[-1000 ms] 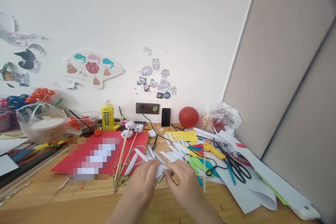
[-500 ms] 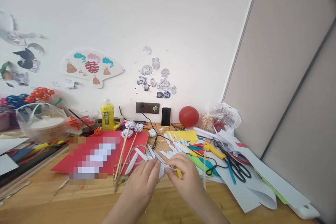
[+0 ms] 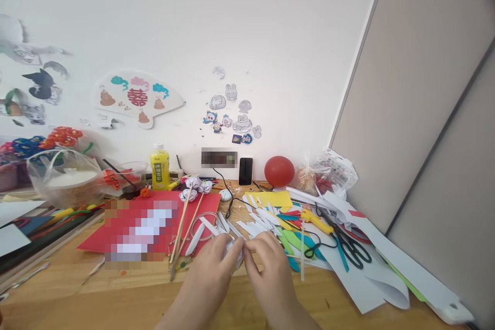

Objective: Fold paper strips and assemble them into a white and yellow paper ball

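Observation:
My left hand (image 3: 211, 273) is closed around a small piece of white folded paper (image 3: 234, 257), mostly hidden behind its fingers. Thumb and index finger of my right hand (image 3: 268, 263) pinch at the right edge of the same paper, and the fingertips of both hands nearly meet. Just beyond them lie many loose white paper strips (image 3: 257, 223). To the left, white paper flowers (image 3: 191, 188) on wooden sticks (image 3: 180, 224) rest across a red sheet (image 3: 162, 245).
On the right are a yellow-handled glue gun (image 3: 317, 221) with a clear glue stick, black scissors (image 3: 353, 247) and white paper sheets (image 3: 356, 289). Along the wall stand a yellow bottle (image 3: 160, 167), a phone (image 3: 245, 171) and a red balloon (image 3: 279, 171). A bagged bowl (image 3: 71, 180) is at left.
My right hand has turned and drawn in closer to my left. A yellow bit beside the right fingers no longer shows. The view has shifted slightly.

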`<state>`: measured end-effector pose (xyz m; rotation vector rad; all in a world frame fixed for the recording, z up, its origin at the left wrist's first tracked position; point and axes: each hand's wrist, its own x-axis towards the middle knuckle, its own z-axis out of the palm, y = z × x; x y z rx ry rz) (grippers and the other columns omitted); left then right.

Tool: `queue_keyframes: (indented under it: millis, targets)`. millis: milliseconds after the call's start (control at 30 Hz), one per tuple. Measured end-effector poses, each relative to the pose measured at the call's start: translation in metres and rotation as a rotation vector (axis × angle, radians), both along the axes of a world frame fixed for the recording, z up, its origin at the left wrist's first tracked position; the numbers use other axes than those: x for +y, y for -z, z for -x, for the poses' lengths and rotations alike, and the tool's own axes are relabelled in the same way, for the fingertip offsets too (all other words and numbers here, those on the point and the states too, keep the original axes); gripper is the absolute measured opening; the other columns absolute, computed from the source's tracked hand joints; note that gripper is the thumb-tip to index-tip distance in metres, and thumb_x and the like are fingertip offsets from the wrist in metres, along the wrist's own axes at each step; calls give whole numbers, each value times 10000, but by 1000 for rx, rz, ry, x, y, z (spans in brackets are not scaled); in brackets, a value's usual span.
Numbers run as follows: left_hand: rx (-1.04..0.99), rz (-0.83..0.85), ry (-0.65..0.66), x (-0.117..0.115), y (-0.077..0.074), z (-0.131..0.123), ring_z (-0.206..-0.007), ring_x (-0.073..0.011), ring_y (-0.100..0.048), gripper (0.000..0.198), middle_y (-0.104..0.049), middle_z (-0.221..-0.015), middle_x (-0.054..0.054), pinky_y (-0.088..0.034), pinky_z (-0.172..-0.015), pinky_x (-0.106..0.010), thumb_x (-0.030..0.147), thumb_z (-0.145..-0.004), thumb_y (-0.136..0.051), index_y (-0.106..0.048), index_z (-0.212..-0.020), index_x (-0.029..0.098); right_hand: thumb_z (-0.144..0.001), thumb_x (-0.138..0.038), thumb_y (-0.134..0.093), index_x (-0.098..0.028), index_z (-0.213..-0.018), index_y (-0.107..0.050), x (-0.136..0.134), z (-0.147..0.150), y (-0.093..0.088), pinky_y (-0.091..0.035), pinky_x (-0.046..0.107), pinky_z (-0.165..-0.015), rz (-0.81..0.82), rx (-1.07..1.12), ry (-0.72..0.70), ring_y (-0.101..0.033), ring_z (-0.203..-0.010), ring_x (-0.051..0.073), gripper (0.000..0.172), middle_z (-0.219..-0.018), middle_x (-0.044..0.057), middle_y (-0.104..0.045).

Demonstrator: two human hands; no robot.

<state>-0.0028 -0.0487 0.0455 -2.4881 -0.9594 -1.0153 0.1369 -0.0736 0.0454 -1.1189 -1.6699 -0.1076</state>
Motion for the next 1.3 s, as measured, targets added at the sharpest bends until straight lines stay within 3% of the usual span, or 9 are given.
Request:
queue_keyframes:
  millis: [167,333,467,633,900,1100,1300]
  targets:
    - [-242,416,97,-3,-1,-2,-871,-186,-588,475,-595,-981,-78,-499,-713,-283,-15,-664,-329,-480,-1055,208,-725,-143,-539,-180,-717,-553,3,-9,-11,-472,217,-583,203,253,-245,-555,-657,130,40,-700,7,-554]
    - [-348,598,223,-4,-4,-2,-984,-185,-545,542,-585,-1058,-49,-449,-828,-297,-27,-622,-347,-453,-1088,228,-724,-131,-535,-180,-716,-575,4,-14,-14,-454,228,-610,249,139,-235,-547,-661,131,64,-677,-1,-556]
    - [-386,717,241,-5,-6,-3,-882,-178,-566,461,-602,-898,-15,-455,-772,-282,-17,-620,-354,-459,-997,227,-729,-142,-533,-179,-699,-575,3,-14,-14,-440,224,-597,263,124,-223,-540,-633,127,64,-654,-5,-556]
    - [-382,742,230,-5,-6,-3,-825,-179,-557,337,-563,-769,10,-440,-728,-268,18,-666,-368,-439,-926,222,-735,-137,-541,-180,-707,-580,2,-14,-16,-420,217,-588,248,79,-218,-536,-637,126,64,-658,-7,-553]
    - [-338,725,171,-7,-5,-2,-717,-163,-544,367,-545,-740,32,-406,-640,-236,9,-637,-344,-423,-909,242,-739,-108,-500,-173,-679,-547,1,-8,-15,-396,219,-563,202,11,-162,-503,-632,133,100,-642,-6,-508]
    - [-314,691,142,-9,-9,-3,-666,-145,-543,351,-554,-727,40,-381,-584,-203,-9,-623,-324,-426,-846,242,-782,-124,-462,-169,-700,-539,3,-6,-6,-382,240,-578,43,-81,-98,-490,-658,148,122,-666,15,-511]
    - [-182,597,24,-12,-12,-3,-603,-152,-531,306,-565,-682,34,-343,-536,-201,11,-642,-324,-446,-809,236,-758,-128,-526,-170,-701,-521,0,-8,-11,-378,234,-576,141,-84,-105,-500,-665,148,70,-658,2,-517]
